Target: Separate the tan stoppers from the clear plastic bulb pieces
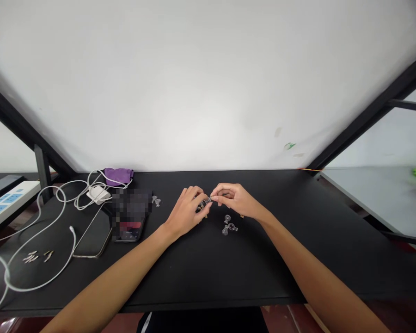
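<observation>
Power strip (10, 206): far left of the clear plastic piece (203, 203), at the edge of the black desk (208, 286).
Metal pins (31, 257): well left of the piece, inside loops of white cable (7, 277).
White charger (97, 194): left of the piece, touching purple pouch (118, 176).
Phone (130, 231): nearer left of the piece, partly blurred.
Left hand (185, 212): fingers curled narrow, pinching the piece.
Right hand (234, 201): fingertips narrow, pinching the same piece, which is held above the desk.
Clear plastic parts (229, 225): on the desk, just right of and nearer the person than the piece.
</observation>
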The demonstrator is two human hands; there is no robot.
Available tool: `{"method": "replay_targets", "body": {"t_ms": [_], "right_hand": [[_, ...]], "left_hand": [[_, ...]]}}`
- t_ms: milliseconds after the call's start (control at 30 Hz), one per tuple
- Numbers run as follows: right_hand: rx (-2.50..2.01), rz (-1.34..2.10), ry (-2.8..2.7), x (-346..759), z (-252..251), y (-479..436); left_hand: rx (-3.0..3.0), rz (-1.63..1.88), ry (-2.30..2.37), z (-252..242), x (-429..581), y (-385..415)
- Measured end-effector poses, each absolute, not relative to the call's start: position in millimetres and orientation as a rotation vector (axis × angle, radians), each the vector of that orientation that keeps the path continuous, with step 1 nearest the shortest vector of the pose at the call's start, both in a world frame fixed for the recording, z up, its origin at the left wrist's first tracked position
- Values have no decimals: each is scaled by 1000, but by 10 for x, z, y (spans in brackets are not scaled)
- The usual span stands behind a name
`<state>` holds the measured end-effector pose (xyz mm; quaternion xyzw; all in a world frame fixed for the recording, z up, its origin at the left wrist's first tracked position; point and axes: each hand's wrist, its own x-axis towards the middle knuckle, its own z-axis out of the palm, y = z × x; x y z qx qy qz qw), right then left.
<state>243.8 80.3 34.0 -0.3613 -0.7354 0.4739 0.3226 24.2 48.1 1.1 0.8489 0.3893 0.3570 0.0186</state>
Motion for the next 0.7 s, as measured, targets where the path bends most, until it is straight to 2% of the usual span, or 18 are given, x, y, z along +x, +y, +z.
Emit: {"method": "replay_targets", "body": {"t_ms": [200,467,700], "right_hand": [[-993,1253,-2018,2536,355,807],[-1149,1097,-2072,2962,483,930],[-1292,1342,-2295,3334,435,1044]], "left_hand": [[2678,1017,1189,37,276,458],[2894,841,1046,64,338,363],[3088,557,821,33,375,317]]}}
